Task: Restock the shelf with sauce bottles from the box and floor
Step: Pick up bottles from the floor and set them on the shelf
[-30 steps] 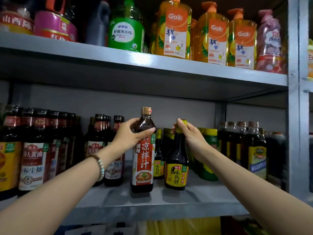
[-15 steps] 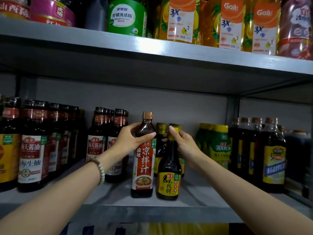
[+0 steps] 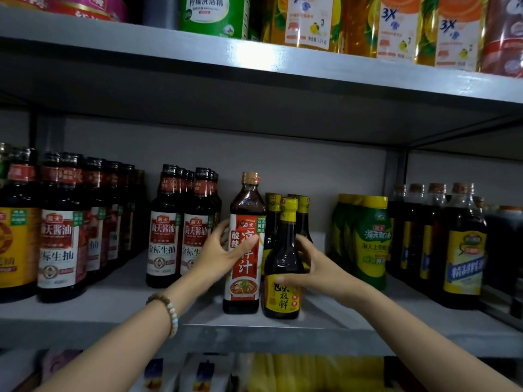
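The grey shelf (image 3: 198,332) carries both bottles near its front edge, just beyond the wrists. The tall red-labelled bottle (image 3: 244,250) stands upright in the left hand (image 3: 220,253), thumb across its label, fingers curled behind. Just beside it, the right hand (image 3: 317,267) clasps the shorter yellow-capped bottle (image 3: 283,267) at its shoulder. Standing this near the edge, either bottle could tip off it if nudged sideways on release.

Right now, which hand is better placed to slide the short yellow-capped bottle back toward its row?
Right. The right hand grips the yellow-capped bottle, thumb across its label. The left hand is busy holding the taller red-label bottle beside it.
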A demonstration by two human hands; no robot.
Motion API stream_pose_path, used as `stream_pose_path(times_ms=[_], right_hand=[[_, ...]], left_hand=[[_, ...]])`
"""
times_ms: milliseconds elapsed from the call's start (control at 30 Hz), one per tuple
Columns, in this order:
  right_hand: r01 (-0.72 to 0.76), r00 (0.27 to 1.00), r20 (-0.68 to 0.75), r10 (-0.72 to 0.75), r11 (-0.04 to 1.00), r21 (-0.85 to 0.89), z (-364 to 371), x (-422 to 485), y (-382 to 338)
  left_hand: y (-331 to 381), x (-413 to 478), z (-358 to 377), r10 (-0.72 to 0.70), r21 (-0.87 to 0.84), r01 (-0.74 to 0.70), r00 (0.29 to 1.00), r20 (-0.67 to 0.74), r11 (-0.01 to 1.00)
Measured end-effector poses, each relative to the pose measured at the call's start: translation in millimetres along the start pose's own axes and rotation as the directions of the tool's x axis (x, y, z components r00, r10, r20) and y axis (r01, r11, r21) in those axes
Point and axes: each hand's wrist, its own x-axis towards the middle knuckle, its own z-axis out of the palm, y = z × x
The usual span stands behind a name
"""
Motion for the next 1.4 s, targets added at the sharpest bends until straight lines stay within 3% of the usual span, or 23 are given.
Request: stream_pose_path(times_ms=[300,1033,1400], right_hand=[[0.04,0.989,-0.137,-0.059,0.99,-0.139,3,17,25],[0.063,0.978,-0.2,-0.062,0.998,0.0,11,44,45],[0.183,0.935,-0.291,-0.203,0.979,-0.095,19,34,40]], left_hand=[[-18,-9,-1,-0.048,-0.036,0.047,0.999,-0.012,0.998],[-20,-14,0,-0.068,-0.004,0.068,0.997,-0.028,0.998],[-21,-5,-8,-0.085,0.313,0.064,0.995,0.052,0.948]])
